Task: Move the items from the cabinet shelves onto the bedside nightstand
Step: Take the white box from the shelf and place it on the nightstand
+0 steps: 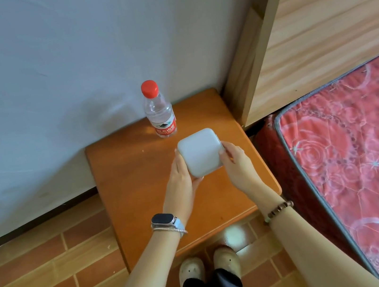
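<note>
A white rounded square box (200,152) is over the middle of the orange wooden nightstand (134,177); I cannot tell whether it rests on the top. My left hand (181,177) holds its left side with fingers curled under the near corner. My right hand (236,160) grips its right side, the thumb on the edge. A clear water bottle (159,113) with a red cap and red label stands upright at the back of the nightstand, just behind the box and apart from it.
A grey-white wall runs behind the nightstand. A wooden headboard (313,24) and a bed with a red floral mattress (363,153) lie to the right. Brick-patterned floor (43,278) lies to the left and front, where my feet (209,264) stand.
</note>
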The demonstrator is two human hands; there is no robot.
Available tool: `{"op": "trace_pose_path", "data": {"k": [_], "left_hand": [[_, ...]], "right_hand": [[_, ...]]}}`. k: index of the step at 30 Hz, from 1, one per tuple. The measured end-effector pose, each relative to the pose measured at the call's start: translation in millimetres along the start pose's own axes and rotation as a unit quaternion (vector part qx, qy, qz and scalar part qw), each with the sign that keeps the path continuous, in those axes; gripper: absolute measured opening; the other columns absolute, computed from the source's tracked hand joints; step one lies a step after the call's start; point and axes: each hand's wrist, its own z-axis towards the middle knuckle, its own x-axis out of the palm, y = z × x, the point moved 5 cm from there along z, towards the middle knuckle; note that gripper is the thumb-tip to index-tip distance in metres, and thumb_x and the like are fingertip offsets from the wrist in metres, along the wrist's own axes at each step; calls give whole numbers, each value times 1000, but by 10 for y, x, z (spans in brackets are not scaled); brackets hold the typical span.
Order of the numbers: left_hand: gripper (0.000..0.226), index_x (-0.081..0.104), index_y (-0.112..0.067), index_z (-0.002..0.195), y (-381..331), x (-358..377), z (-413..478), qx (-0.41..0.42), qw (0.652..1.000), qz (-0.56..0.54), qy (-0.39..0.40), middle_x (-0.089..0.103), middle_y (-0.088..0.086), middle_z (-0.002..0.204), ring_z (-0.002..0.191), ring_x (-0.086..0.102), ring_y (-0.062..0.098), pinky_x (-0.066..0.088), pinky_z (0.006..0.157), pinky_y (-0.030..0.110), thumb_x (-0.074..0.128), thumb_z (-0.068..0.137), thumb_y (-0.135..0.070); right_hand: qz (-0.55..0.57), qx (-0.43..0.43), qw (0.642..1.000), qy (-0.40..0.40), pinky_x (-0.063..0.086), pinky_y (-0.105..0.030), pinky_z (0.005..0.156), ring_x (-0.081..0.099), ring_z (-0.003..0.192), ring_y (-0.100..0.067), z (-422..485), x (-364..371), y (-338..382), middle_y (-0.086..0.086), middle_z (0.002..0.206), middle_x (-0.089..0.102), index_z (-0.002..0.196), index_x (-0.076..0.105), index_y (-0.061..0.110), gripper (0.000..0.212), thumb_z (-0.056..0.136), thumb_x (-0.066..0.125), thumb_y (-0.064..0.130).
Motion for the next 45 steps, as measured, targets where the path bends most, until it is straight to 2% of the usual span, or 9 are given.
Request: {"op": "trace_pose_path", "data": {"k": [10,15,22,27,31,35,38,41,45], "left_hand": [[87,9,-11,150,185,357,459,2,1000,-1,-9,38,11,143,126,48,22,51,93,33,65,86,-29],[86,11,-11,149,241,373,498,-8,1000,14,-21,39,12,140,124,49,24,53,89,34,66,85,-27],[87,17,-10,148,248,342,558,-14,999,11,-48,44,11,138,128,42,21,46,96,33,71,82,-24],[83,25,-8,146,230,320,548,-22,998,22,-50,48,12,133,125,43,22,46,96,33,73,80,-24],[69,38,-7,138,139,193,431,-10,996,65,-52,55,12,124,117,49,24,47,92,32,72,81,-24],[48,51,-7,128,-79,-158,149,-3,990,138,-38,59,12,119,111,55,25,48,90,31,68,85,-22],[28,64,-7,109,-337,-558,-110,24,980,193,-31,66,12,101,92,61,25,51,79,33,70,83,-17],[14,68,-8,90,-646,-1016,-360,46,970,234,-36,65,9,81,74,60,23,52,67,33,73,78,-12],[13,68,-9,94,-1042,-1528,-692,65,965,252,-42,66,7,83,75,59,19,50,67,29,68,83,-17]], "right_hand": [[-24,0,1000,-7,31,-23,88,42,110,-13,572,50,-217,-6,132,50,141,45,14,40,105,31,25],[-28,-1,1000,-9,33,-24,90,44,119,-19,642,117,-238,-7,132,50,141,45,14,39,105,31,23],[-30,-2,999,-10,34,-24,92,45,123,-20,730,144,-236,-6,133,50,141,44,14,39,105,32,22],[-24,5,1000,-4,41,-32,103,46,130,-23,717,134,-230,-5,141,49,145,40,16,42,104,36,24],[-17,2,1000,-26,39,-30,104,43,134,-22,492,48,-113,-8,148,39,148,34,15,47,102,43,22],[-99,-43,991,-81,40,-26,94,47,125,-22,49,-180,107,-7,137,49,138,44,16,39,99,47,19],[-200,-50,974,-97,47,-32,86,52,114,-22,-331,-426,354,-4,126,57,131,51,20,33,97,48,20],[-253,-71,959,-103,50,-35,81,56,108,-23,-774,-683,653,-1,114,63,124,55,20,29,96,49,22],[-281,-73,953,-89,52,-35,83,58,105,-20,-1363,-996,923,1,111,64,120,56,21,26,96,48,24]]}}
